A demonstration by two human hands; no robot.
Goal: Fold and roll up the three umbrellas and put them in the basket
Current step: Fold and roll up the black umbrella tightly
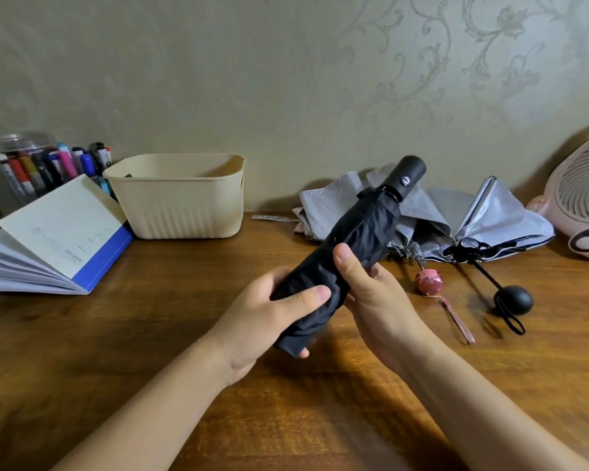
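Both hands are wrapped around a collapsed black umbrella (351,246), held above the wooden table (184,334) and tilted so its black cylindrical handle (410,173) points up and away to the right. The left hand (269,321) clasps the lower end of the bundled canopy, thumb laid across the top of the fabric and fingertips showing beneath. The right hand (371,294) grips the canopy just above it, thumb pressed on the cloth and fingers curled behind. Behind the held umbrella, two more lie unfolded against the wall: a silver-lined one with a pink handle (429,282) and strap, and beside it, to the right, a silver-lined one with a round black handle (512,299) and loop cord. The beige ribbed basket (181,198) stands well to the left at the table's back edge. Left of it rest a fanned-open notebook (55,239) and a clear jar of markers (31,164). A pink desk fan (582,195) sits at the far right.
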